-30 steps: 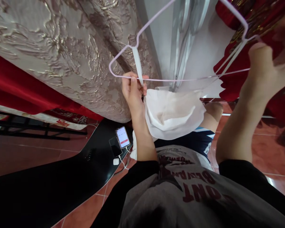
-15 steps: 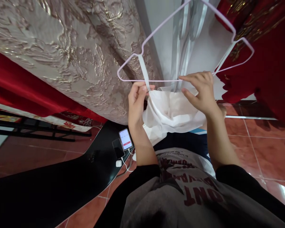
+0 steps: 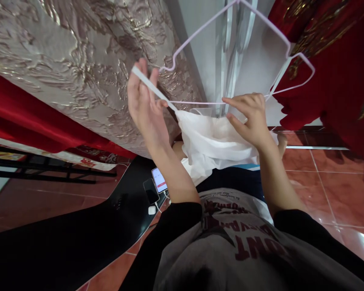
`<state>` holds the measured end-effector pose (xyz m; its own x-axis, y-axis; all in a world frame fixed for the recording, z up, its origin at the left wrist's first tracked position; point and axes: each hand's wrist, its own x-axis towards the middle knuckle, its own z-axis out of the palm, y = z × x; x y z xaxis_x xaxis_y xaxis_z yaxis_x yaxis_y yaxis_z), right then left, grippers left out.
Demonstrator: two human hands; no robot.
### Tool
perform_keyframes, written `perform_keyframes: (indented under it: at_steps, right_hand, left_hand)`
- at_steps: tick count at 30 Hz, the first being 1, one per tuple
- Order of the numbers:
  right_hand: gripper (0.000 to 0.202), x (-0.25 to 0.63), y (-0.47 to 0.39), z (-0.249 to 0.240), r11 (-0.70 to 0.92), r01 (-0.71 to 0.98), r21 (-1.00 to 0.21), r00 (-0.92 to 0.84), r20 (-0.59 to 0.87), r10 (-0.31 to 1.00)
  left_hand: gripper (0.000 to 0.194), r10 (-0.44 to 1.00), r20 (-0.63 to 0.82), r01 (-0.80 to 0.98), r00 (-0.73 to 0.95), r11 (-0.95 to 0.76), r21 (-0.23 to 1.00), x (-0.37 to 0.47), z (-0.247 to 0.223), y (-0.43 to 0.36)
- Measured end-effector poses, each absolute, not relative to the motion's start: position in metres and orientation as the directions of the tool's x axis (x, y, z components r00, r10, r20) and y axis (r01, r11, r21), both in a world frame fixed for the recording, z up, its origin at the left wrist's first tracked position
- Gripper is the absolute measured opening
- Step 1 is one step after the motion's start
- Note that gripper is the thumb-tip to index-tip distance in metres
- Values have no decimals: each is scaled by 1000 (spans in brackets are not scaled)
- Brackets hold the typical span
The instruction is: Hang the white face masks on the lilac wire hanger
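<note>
A pale pink hanger [image 3: 202,31] hangs in front of me, its hook beyond the top edge. Below its bottom bar is a white garment [image 3: 218,139]. The garment's left strap [image 3: 153,88] is stretched up and left across my left hand [image 3: 145,97], looped over its spread fingers, beside the hanger's left end. My right hand [image 3: 250,115] holds the bottom bar, index finger along it and thumb lower, over the garment's top edge; its other fingers are partly hidden. The right strap [image 3: 279,77] lies over the hanger's right shoulder notch.
Embossed beige fabric [image 3: 87,72] hangs at the left, red fabric [image 3: 336,93] with gold decoration at the right. White cabinet doors [image 3: 200,44] stand behind the hanger. Two phones, one dark [image 3: 151,190] and one lit [image 3: 159,180], and a small white case [image 3: 152,210] lie on a black surface [image 3: 79,226].
My left hand has moved up and left, pulling the left strap off the hanger's left shoulder. The hanger and my right hand have shifted slightly left.
</note>
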<state>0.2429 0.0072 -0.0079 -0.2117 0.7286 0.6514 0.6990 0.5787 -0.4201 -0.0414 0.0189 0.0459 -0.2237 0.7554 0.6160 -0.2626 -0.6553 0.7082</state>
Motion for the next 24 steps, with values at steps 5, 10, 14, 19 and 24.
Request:
perform_keyframes:
  at_steps: [5,10,14,19,24]
  right_hand:
    - [47,243,6,-11,567,727,-388,-219,651,727]
    - [44,239,-4,-5,559,720,-411,-189,659,728]
    - [39,239,-12,2,574,672,-468,-190,640,744]
    - [43,235,-19,9,559,672,-486,-202,606,770]
    - [42,229,-23,7,620,615,-488,-189,671,717]
  left_hand:
    - [37,733,594,-7,-332,-631,775,-45,0,25]
    - [39,764,429,-115,-481,-541,833,-40,-19,30]
    - [36,784,383,-133,-488,-501,855,-52,-30,34]
    - [37,874,394,-239,-283,-463,854,-52,-25,25]
    - [31,874,433,-411,-221,-486,771,-28,-7,16]
